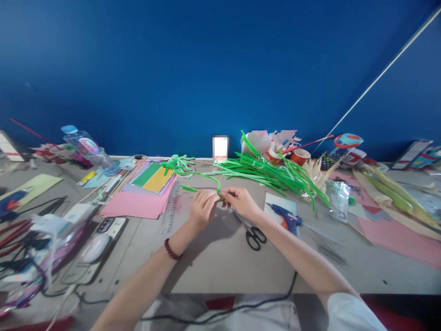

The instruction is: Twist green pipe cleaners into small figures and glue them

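Note:
Between my two hands, over the middle of the table, is a green pipe cleaner, its free length bending up and away to the left. My left hand pinches it from the left, fingers curled. From the other side, my right hand closes its fingertips on the same pipe cleaner, almost touching the left fingers. Black-handled scissors lie just below my right hand, blades pointing toward it. A short green piece rests beyond my left hand.
A pile of green pipe cleaners lies behind my hands. Right of the scissors sits a blue glue gun. To the left are a clear ruler, coloured paper, a phone and a bottle. A cable crosses the table's front edge.

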Available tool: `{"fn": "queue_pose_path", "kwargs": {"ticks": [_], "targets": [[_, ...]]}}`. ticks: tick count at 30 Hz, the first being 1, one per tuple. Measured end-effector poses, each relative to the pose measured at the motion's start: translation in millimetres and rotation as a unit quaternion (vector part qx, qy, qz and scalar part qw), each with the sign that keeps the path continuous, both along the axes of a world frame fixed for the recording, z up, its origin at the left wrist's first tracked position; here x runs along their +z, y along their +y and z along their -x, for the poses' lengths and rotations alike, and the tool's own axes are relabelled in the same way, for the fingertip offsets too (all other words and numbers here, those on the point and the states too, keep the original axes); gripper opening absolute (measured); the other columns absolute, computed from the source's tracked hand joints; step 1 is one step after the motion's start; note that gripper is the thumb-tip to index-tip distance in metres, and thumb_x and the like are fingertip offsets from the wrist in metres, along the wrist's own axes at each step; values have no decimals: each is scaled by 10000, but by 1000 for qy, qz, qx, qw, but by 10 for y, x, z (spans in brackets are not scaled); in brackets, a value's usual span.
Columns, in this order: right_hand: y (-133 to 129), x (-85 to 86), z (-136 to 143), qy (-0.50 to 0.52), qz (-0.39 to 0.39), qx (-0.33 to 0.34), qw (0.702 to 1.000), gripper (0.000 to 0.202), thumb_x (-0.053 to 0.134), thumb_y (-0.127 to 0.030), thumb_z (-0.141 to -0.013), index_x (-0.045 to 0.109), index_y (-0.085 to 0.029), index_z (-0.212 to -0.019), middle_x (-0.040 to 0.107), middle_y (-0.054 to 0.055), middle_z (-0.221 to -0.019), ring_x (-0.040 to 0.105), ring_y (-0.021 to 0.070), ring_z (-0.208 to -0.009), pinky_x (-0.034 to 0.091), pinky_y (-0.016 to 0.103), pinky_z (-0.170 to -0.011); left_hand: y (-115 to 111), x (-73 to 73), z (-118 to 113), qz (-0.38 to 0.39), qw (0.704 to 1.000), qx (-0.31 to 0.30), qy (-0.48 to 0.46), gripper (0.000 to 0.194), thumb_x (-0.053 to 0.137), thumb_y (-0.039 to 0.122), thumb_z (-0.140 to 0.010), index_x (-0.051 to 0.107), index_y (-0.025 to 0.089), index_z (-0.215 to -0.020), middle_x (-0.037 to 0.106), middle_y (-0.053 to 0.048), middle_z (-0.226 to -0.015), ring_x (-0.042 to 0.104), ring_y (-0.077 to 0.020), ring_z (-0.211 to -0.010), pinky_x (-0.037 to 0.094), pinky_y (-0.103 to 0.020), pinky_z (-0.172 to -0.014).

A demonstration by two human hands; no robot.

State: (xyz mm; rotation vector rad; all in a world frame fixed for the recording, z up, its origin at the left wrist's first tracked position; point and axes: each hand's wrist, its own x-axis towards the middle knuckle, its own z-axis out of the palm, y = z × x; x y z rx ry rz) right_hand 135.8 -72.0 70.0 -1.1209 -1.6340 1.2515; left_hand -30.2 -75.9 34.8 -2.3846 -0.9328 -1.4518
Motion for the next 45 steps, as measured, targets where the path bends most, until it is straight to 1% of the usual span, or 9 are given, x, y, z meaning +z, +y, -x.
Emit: {"fn": "queue_pose_path", "kwargs": {"ticks": [8, 16, 21, 25, 28, 31, 35, 39, 45], "targets": [[20, 51, -26, 51, 25, 6, 998, 290, 596, -443, -756, 631, -158, -716, 562, -13, -561, 532, 107, -534, 438, 232, -548, -3, -12, -27, 36, 998, 13, -45, 123, 522, 181, -843, 558, 211, -956, 663, -76, -877, 627, -198, -841, 483, -354, -742], [66, 68, -151, 158, 132, 52, 977, 280, 705, -394, -667, 671, -141, -780, 613, 3, -655, 572, 109, -613, 476, 262, -641, 18, -78, -27, 116, 993, -19, -33, 193, 483, 134, -856, 538, 199, -1028, 660, -62, -884, 610, -182, -841, 477, -352, -762], [91, 31, -201, 185, 178, 82, 963, 307, 679, -432, -704, 694, -136, -785, 625, 14, -654, 578, 110, -616, 470, 254, -623, 46, -122, -52, 119, 991, -27, -54, 208, 446, 120, -881, 552, 193, -1044, 673, -59, -898, 626, -168, -836, 494, -357, -786], [86, 42, -224, 161, 175, 85, 968, 313, 649, -439, -731, 697, -138, -805, 640, 24, -676, 583, 111, -622, 459, 252, -626, 43, -180, -81, 135, 986, -26, -90, 201, 421, 147, -903, 570, 196, -1028, 682, -48, -905, 640, -177, -860, 511, -371, -814], [80, 81, -239, 99, 126, 75, 984, 289, 611, -399, -767, 697, -145, -872, 642, 25, -702, 572, 107, -610, 447, 244, -605, 32, -229, -94, 148, 980, -19, -131, 195, 421, 192, -911, 585, 206, -1015, 684, -55, -898, 643, -203, -895, 534, -373, -778], [57, 157, -248, -2, -6, 28, 1000, 219, 618, -321, -768, 689, -160, -899, 657, 30, -761, 555, 109, -623, 431, 232, -578, 12, -225, -97, 190, 967, -41, -166, 211, 421, 202, -910, 585, 216, -1041, 687, -81, -939, 648, -206, -912, 537, -377, -775], [-9, 276, -253, -73, -178, 34, 981, 190, 578, -236, -813, 674, -202, -972, 681, 46, -935, 589, 144, -777, 463, 251, -655, -13, -171, -90, 236, 949, -112, -177, 239, 392, 198, -917, 584, 197, -1061, 686, -83, -962, 649, -194, -909, 518, -363, -800], [-59, 317, -250, -95, -282, 68, 952, 171, 554, -210, -847, 688, -228, -952, 704, 35, -902, 600, 171, -847, 479, 299, -766, -26, -178, -85, 241, 943, -130, -188, 209, 425, 236, -905, 601, 204, -1013, 680, -72, -880, 645, -189, -786, 518, -334, -703], [-44, 269, -246, -113, -340, 63, 932, 144, 546, -210, -856, 683, -220, -900, 703, 38, -852, 610, 176, -813, 481, 305, -763, -47, -188, -91, 225, 953, -127, -156, 226, 422, 198, -897, 593, 221, -1044, 676, -76, -875, 646, -199, -773, 520, -330, -661]]}}
